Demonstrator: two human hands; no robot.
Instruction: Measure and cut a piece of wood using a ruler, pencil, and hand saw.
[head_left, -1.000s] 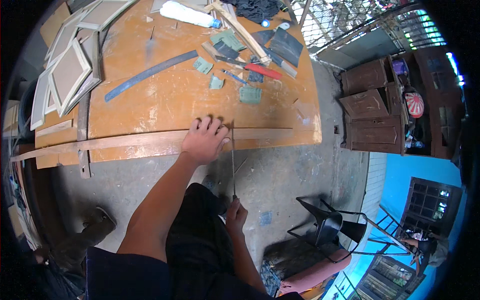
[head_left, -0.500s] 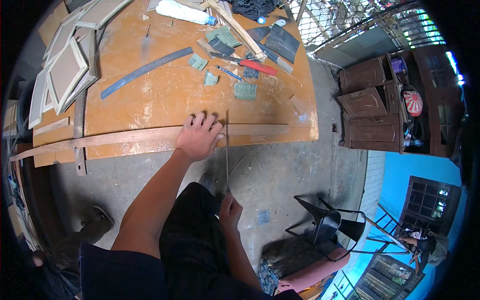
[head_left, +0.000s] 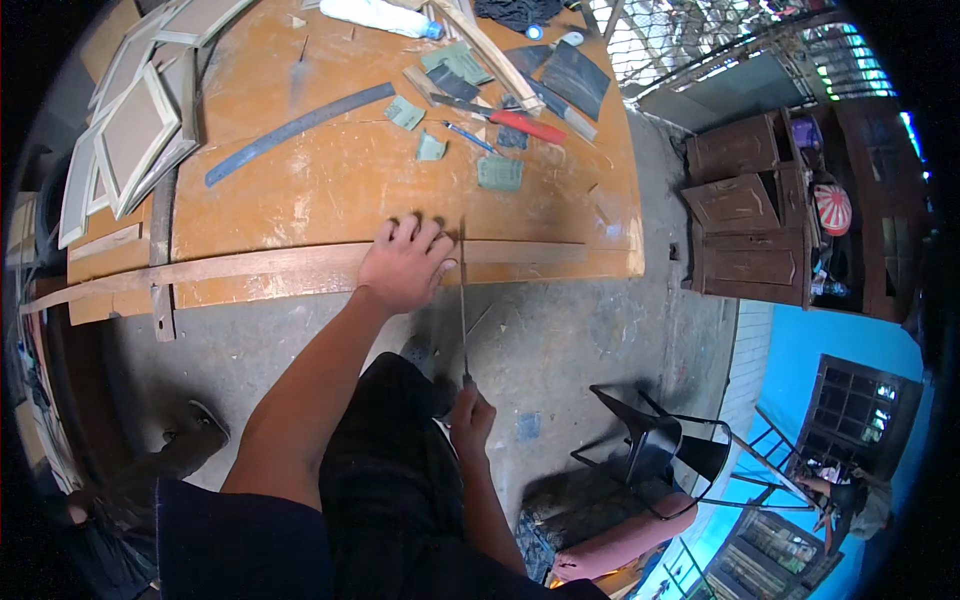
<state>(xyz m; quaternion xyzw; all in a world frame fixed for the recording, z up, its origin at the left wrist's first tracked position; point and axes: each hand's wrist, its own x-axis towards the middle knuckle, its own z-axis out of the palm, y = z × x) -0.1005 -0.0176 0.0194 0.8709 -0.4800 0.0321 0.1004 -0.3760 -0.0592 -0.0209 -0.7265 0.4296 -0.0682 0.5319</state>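
Observation:
A long, thin wooden strip (head_left: 260,268) lies along the near edge of the orange-brown table (head_left: 330,195), its left end reaching past the table's side. My left hand (head_left: 408,268) presses down on the strip with bent fingers over its far edge. Just right of that thumb, a handsaw (head_left: 464,325) crosses the strip, its narrow blade seen edge-on and pointing away from me. Below the table edge, my right hand (head_left: 471,418) is closed round the saw's handle. How deep the blade sits in the wood I cannot tell.
Diamond-shaped frames (head_left: 138,135) are piled at the far left. A dark curved strip (head_left: 300,130), sandpaper pieces (head_left: 499,173), a red-handled tool (head_left: 527,126) and a white bottle (head_left: 375,16) lie farther back. A black chair (head_left: 655,450) stands on the floor at right. Other people are nearby.
The whole view has shifted slightly. My left hand stays on the same part of the strip, and the saw in my right hand shows hardly any movement against it.

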